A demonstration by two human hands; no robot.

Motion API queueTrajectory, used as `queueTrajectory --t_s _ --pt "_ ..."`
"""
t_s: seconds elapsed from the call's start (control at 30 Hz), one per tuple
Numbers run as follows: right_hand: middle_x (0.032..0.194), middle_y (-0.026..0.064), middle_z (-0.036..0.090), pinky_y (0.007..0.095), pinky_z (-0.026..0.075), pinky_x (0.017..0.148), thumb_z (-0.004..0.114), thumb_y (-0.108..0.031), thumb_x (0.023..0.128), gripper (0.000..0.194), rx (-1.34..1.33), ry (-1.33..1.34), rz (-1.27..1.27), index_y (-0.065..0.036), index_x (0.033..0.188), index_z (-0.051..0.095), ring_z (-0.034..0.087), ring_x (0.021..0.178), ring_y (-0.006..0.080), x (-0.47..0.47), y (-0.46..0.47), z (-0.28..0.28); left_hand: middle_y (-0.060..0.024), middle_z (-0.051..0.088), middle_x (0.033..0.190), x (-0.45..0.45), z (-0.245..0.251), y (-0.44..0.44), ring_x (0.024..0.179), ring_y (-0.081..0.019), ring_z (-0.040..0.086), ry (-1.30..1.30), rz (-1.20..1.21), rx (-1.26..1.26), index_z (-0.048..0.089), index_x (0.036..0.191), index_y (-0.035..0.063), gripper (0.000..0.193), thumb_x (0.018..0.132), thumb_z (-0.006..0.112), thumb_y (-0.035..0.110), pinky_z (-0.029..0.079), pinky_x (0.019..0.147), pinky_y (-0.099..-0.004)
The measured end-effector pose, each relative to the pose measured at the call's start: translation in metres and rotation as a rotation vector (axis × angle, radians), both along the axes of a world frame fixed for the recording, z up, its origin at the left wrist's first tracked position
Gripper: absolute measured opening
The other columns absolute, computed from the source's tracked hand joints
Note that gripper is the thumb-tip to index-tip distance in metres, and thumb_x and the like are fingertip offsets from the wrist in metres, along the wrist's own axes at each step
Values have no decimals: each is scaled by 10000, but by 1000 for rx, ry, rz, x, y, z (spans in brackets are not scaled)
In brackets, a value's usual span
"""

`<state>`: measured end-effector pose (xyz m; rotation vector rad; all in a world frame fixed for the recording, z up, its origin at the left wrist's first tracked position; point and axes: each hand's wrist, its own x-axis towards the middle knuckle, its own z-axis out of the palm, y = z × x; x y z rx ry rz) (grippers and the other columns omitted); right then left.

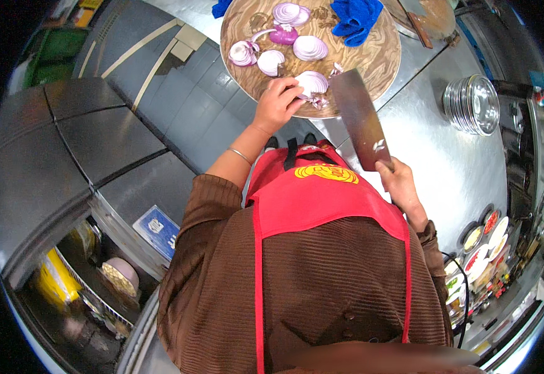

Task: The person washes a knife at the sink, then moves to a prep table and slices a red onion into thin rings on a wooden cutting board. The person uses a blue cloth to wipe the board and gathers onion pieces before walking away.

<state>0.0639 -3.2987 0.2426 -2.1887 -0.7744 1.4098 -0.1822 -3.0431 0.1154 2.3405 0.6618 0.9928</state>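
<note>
My right hand [398, 182] grips the handle of a cleaver [362, 119], its broad dark blade reaching up to the lower right rim of a round wooden chopping board [375, 70]. At the board's near edge, my left hand [279, 103] has its fingertips on a cut piece of red onion [313, 83]. Small onion scraps [319, 102] lie just below that piece. Farther up the board are several cut onion pieces, among them a white-faced one [310, 48] and a purple one [283, 35]. A blue cloth [357, 18] rests on the board's upper right.
Right of the board, a stack of metal plates or lids [472, 105] stands on the steel counter [435, 163]. Another board [433, 18] holds a second knife with a wooden handle [420, 30]. Dishes of food [477, 259] sit at lower right. An open refrigerated compartment [127, 308] is lower left.
</note>
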Motion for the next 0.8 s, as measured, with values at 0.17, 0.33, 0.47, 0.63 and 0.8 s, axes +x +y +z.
queueTrajectory --t_s 0.17,0.33,0.47,0.63,0.8 --pt "818 164 699 355 526 714 630 -185 972 238 34 -95 20 27 1074 660 624 707 200 -51 -11 -6 -98 613 1118 -2 -1 6 1021 -324 605 -12 -54 -45 684 1056 74 310 766 792 86 508 861 -428" --pt "805 184 692 356 517 691 641 -207 959 254 50 -143 -5 32 1044 659 633 696 214 -82 -14 -9 -99 611 1109 -2 -5 5 1020 -332 604 6 -44 -69 689 1061 80 298 779 783 82 505 863 -425" --pt "710 134 661 335 498 618 642 -203 957 242 -17 -154 -112 31 1011 666 604 625 177 -89 -15 -8 -95 613 1100 -2 -2 5 1020 -332 603 -23 -43 -43 691 1046 80 288 772 782 77 513 851 -426" --pt "654 94 632 311 473 562 643 -203 957 240 -25 -130 -240 33 991 675 564 570 135 -90 -21 0 -95 615 1094 -2 0 6 1018 -329 603 -35 -42 -43 693 1044 81 297 762 785 67 517 845 -425" --pt "657 122 624 337 481 583 639 -224 959 270 27 -187 -126 43 984 672 569 573 181 -96 -23 1 -96 617 1096 -1 -4 5 1016 -330 603 -43 -37 -37 696 1045 80 302 757 787 66 519 843 -422"
